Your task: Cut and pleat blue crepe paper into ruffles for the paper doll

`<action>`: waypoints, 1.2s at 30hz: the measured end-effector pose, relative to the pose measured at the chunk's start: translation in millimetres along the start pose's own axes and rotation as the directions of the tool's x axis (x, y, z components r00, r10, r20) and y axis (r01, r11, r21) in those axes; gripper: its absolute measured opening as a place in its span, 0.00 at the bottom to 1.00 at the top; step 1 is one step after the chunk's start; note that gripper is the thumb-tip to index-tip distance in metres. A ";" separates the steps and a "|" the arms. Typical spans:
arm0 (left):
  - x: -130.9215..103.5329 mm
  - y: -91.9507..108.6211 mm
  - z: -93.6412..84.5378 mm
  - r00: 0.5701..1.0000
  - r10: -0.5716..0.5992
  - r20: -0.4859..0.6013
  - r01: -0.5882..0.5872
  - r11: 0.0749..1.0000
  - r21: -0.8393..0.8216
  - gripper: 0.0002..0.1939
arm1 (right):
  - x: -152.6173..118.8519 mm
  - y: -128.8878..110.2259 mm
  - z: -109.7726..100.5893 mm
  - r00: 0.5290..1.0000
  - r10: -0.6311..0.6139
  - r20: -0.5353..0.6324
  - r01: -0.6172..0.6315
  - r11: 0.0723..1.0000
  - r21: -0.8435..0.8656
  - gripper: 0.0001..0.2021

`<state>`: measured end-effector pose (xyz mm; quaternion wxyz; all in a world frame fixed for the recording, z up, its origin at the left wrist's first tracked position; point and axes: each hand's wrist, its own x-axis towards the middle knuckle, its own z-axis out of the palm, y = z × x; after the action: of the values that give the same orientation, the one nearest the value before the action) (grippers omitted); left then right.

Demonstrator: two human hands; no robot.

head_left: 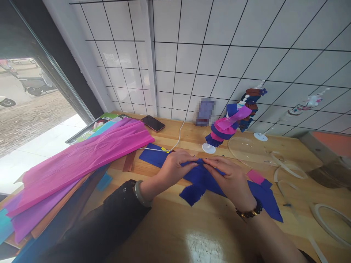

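Both hands meet over a length of dark blue crepe paper point(196, 179) on the wooden table. My left hand point(178, 166) pinches its upper edge between thumb and fingers. Just beside it, my right hand point(229, 173) pinches the same edge, fingertips almost touching the left ones. Below the fingers, a short frilled end of the blue paper fans toward me. A flat blue strip point(264, 199) extends out to the right past my right wrist, and another blue piece point(153, 155) lies left of my left hand. The paper between the fingertips is mostly hidden.
Pink crepe sheets point(90, 160) lie stacked with other colours at left. A phone point(153, 123) rests near the wall beside a white cable point(180, 133). Behind my hands stands a ruffled pink-and-blue paper piece point(225, 126) on a white round base. Rolls of white tape point(333, 223) lie right.
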<state>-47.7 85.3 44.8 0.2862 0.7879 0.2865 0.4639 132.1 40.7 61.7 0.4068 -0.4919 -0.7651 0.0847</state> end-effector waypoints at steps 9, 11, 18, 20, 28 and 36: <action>0.9 -1.8 1.2 0.995 0.095 0.005 -0.095 0.989 0.114 0.08 | -0.1 0.8 -0.8 0.998 -0.049 0.034 0.052 0.996 -0.079 0.07; 0.7 -1.1 1.1 0.994 0.106 -0.005 -0.105 0.987 0.120 0.08 | -0.1 1.6 -0.8 0.998 -0.057 0.035 0.060 0.995 -0.085 0.07; 0.0 3.0 0.5 0.999 0.023 -0.036 -0.023 1.000 -0.009 0.06 | 0.5 1.3 -1.8 1.000 -0.012 0.009 0.012 0.999 -0.030 0.05; 0.0 3.9 0.8 0.999 -0.012 -0.042 0.009 0.997 -0.081 0.06 | 0.5 0.1 -1.3 1.000 0.024 -0.018 -0.024 1.000 0.014 0.04; 0.9 6.2 1.6 0.989 -0.122 -0.086 0.100 0.971 -0.219 0.05 | -0.2 -1.6 1.5 0.984 0.142 -0.106 -0.127 0.983 0.134 0.04; 2.0 4.6 3.6 0.985 -0.132 -0.106 0.095 0.949 -0.301 0.03 | -0.1 -4.4 2.2 0.972 0.207 -0.115 -0.181 0.962 0.204 0.03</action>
<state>-42.8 83.0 47.7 0.4082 0.6879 0.2764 0.5326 127.6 39.0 62.6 0.4932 -0.5276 -0.6719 0.1641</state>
